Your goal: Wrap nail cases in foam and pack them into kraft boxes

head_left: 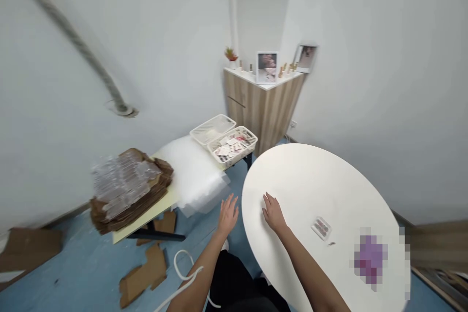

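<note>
My left hand (228, 215) hangs in the air between the side table and the round white table (310, 175), its fingers spread and nothing in them. Over the round table's left part is my right hand (273, 213), also holding nothing, with its fingers apart; I cannot tell if it touches the top. To its right lies a small transparent case (321, 228) with several small pinkish pieces inside. A tiny dark sliver (331, 243) lies beside the case. Nearest to my left hand are stacked white translucent sheets (195, 170).
Two white baskets stand at the side table's far end; the nearer basket (252, 140) holds small packets. Transparent plastic boxes (124, 180) rest on brown paper. Cardboard pieces (144, 273) litter the floor. A corner cabinet (266, 112) stands behind. A pixelated purple patch (371, 256) covers the table's right.
</note>
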The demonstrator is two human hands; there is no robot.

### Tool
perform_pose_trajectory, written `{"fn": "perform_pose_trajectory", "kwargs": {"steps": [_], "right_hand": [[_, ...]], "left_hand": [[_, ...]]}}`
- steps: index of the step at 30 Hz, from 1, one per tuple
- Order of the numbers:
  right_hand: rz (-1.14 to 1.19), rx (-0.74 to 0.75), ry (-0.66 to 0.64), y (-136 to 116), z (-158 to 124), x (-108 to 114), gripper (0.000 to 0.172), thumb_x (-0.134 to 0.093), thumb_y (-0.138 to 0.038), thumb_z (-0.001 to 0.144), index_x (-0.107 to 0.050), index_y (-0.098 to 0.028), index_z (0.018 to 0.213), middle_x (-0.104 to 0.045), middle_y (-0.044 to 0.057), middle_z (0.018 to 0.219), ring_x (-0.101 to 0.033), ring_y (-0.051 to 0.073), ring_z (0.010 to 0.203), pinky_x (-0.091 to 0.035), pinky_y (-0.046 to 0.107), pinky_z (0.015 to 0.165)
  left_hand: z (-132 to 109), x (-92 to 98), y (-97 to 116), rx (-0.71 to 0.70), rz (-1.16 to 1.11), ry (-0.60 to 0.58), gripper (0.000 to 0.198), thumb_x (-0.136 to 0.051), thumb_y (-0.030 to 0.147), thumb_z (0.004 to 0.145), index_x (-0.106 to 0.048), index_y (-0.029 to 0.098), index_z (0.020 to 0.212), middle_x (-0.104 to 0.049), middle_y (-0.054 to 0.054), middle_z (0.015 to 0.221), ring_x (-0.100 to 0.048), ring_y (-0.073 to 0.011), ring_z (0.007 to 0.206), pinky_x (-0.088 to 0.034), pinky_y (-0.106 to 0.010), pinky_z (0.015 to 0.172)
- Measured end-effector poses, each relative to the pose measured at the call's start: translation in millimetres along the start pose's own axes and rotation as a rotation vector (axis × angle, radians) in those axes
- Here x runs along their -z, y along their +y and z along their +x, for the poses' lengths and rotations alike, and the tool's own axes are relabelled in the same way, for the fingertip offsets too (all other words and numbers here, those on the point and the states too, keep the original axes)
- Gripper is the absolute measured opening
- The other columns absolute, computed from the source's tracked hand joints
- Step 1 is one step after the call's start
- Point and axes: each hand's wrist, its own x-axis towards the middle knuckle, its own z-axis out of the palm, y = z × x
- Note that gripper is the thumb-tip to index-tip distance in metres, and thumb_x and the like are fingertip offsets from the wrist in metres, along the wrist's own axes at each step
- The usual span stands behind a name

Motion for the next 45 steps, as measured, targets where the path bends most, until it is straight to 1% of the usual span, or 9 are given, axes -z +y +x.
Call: {"fn": "perform_pose_trajectory", "kwargs": {"steps": [5, 11, 16, 20, 27, 30, 33, 39, 45], "right_hand": [[0.025, 0.176, -0.044, -91.5, 73.8, -25.7, 0.056, -0.041, -0.019, 0.091, -0.036, -0.013, 0.146, -0.042, 0.016, 0.148, -0.039, 0.027, 0.136, -0.029, 0.046, 0.113], [0.026, 0.341, -0.172, -188.9, 146.7, -58.1, 0.064, -0.051, -0.027, 0.088, -0.033, -0.014, 0.148, -0.037, 0.015, 0.153, -0.034, 0.028, 0.140, -0.025, 0.048, 0.115], [-0.059, 0.436, -0.275, -230.9, 182.0, -92.4, 0.090, -0.065, -0.039, 0.080, -0.018, -0.020, 0.154, -0.018, 0.012, 0.160, -0.017, 0.031, 0.147, -0.014, 0.052, 0.117], [-0.111, 0.505, -0.276, -242.5, 195.9, -108.8, 0.101, -0.073, -0.034, 0.072, -0.016, -0.022, 0.154, -0.013, 0.011, 0.161, -0.012, 0.034, 0.147, -0.008, 0.056, 0.117], [-0.057, 0.520, -0.368, -245.7, 216.6, -87.7, 0.062, -0.053, -0.020, 0.084, -0.042, -0.021, 0.145, -0.033, 0.011, 0.155, -0.028, 0.032, 0.142, -0.015, 0.054, 0.116], [-0.032, 0.492, -0.416, -248.6, 227.0, -68.7, 0.060, -0.052, -0.021, 0.084, -0.045, -0.020, 0.143, -0.035, 0.012, 0.154, -0.032, 0.031, 0.141, -0.022, 0.055, 0.114], [0.024, 0.484, -0.374, -256.0, 239.0, -52.1, 0.060, -0.050, -0.022, 0.085, -0.043, -0.019, 0.145, -0.035, 0.012, 0.154, -0.033, 0.030, 0.141, -0.023, 0.055, 0.113], [0.268, 0.414, -0.259, -266.9, 261.1, -25.2, 0.061, -0.043, -0.007, 0.076, -0.053, -0.017, 0.136, -0.058, 0.009, 0.136, -0.053, 0.021, 0.126, -0.027, 0.047, 0.115], [0.514, 0.443, -0.095, -244.6, 251.8, 12.8, 0.070, -0.043, -0.005, 0.066, -0.054, -0.021, 0.133, -0.061, 0.006, 0.134, -0.054, 0.022, 0.126, -0.030, 0.050, 0.115]], "left_hand": [[-13.5, 46.9, -89.9, 0.118, 0.042, 0.019, 0.046, -0.032, 0.024, 0.096, -0.045, 0.023, 0.140, -0.048, -0.010, 0.146, -0.041, -0.0251, 0.137, -0.029, -0.053, 0.115], [-23.8, 75.5, -172.8, 0.167, 0.113, -0.007, 0.055, -0.038, 0.022, 0.092, -0.033, 0.019, 0.146, -0.038, -0.014, 0.152, -0.032, -0.0263, 0.143, -0.030, -0.052, 0.114], [-25.5, 88.4, -219.5, 0.147, 0.187, -0.116, 0.071, -0.046, 0.019, 0.084, -0.020, 0.019, 0.151, -0.029, -0.015, 0.157, -0.025, -0.0274, 0.145, -0.029, -0.053, 0.114], [-15.1, 94.0, -241.3, 0.134, 0.208, -0.202, 0.074, -0.048, 0.015, 0.081, -0.024, 0.019, 0.150, -0.028, -0.013, 0.157, -0.025, -0.0268, 0.145, -0.028, -0.051, 0.116], [0.1, 103.9, -265.8, 0.084, 0.068, -0.270, 0.045, -0.040, 0.014, 0.090, -0.054, 0.022, 0.132, -0.052, -0.006, 0.143, -0.048, -0.0187, 0.132, -0.039, -0.039, 0.111], [12.2, 118.3, -268.3, 0.035, -0.033, -0.279, 0.036, -0.039, 0.023, 0.095, -0.062, 0.019, 0.122, -0.061, -0.007, 0.134, -0.054, -0.0178, 0.126, -0.043, -0.034, 0.108], [34.6, 138.6, -255.9, 0.055, -0.134, -0.213, 0.039, -0.032, 0.031, 0.100, -0.064, 0.020, 0.118, -0.067, -0.007, 0.125, -0.060, -0.0172, 0.118, -0.046, -0.033, 0.103], [73.8, 179.8, -205.3, 0.019, -0.189, -0.023, 0.040, -0.031, 0.030, 0.100, -0.056, 0.021, 0.130, -0.065, -0.007, 0.127, -0.059, -0.0189, 0.119, -0.037, -0.044, 0.112], [66.0, 197.0, -191.0, -0.041, -0.234, 0.114, 0.065, -0.051, 0.027, 0.090, -0.026, 0.024, 0.150, -0.038, -0.009, 0.153, -0.033, -0.0247, 0.142, -0.027, -0.051, 0.118]]}}
